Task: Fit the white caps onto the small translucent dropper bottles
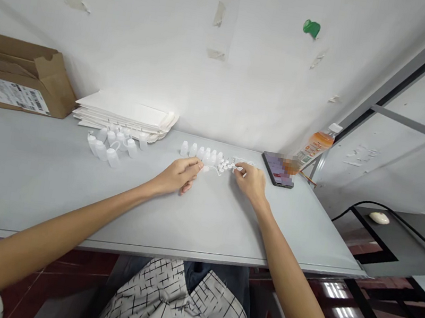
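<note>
Fingers pinched, my left hand (182, 174) holds a small translucent white piece with a thin curved tube (214, 170), possibly a bottle's spout cap. My right hand (249, 182) is closed at the right side of a pile of small white caps (225, 165). A bit of white shows at its fingertips, apparently one of the caps. Behind my left hand, several small white plastic bottles (193, 150) stand upright in a row. Thin curved white tubes (245, 161) lie just beyond my right fingers. Further left is a cluster of similar bottles (112, 158), some fitted with curved spouts.
Stacked white envelopes (123, 110) and an opened cardboard box (19, 77) sit against the wall at left. A phone (275, 168) lies at right, beside an orange drink bottle (315, 145). The grey table's (202, 222) front edge runs before my body.
</note>
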`<move>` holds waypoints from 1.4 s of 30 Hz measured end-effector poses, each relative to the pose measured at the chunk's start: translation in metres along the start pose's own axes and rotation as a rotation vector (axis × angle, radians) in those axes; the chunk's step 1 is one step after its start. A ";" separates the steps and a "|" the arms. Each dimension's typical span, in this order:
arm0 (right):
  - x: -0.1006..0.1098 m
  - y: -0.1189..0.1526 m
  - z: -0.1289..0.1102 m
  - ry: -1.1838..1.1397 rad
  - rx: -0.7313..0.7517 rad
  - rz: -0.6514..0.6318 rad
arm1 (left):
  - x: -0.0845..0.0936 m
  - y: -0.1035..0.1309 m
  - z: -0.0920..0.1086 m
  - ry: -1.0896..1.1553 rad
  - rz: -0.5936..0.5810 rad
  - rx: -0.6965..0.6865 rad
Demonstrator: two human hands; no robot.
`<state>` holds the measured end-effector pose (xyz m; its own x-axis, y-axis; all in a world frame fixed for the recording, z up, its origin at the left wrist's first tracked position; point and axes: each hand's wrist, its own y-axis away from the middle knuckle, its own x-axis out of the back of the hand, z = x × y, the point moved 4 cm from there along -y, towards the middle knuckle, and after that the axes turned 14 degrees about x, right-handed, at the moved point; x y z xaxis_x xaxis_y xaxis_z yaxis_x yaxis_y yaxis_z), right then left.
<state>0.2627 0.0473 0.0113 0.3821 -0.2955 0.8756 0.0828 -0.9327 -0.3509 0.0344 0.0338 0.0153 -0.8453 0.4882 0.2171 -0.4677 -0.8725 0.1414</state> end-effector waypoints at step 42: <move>0.002 0.016 -0.069 -1.015 0.226 -0.080 | -0.006 -0.006 -0.011 0.060 0.037 0.198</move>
<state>0.2015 0.0174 0.0305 0.9534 0.1755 0.2453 0.2723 -0.8506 -0.4498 0.0389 0.0362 0.0022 -0.8774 0.4492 0.1687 -0.3813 -0.8661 0.3231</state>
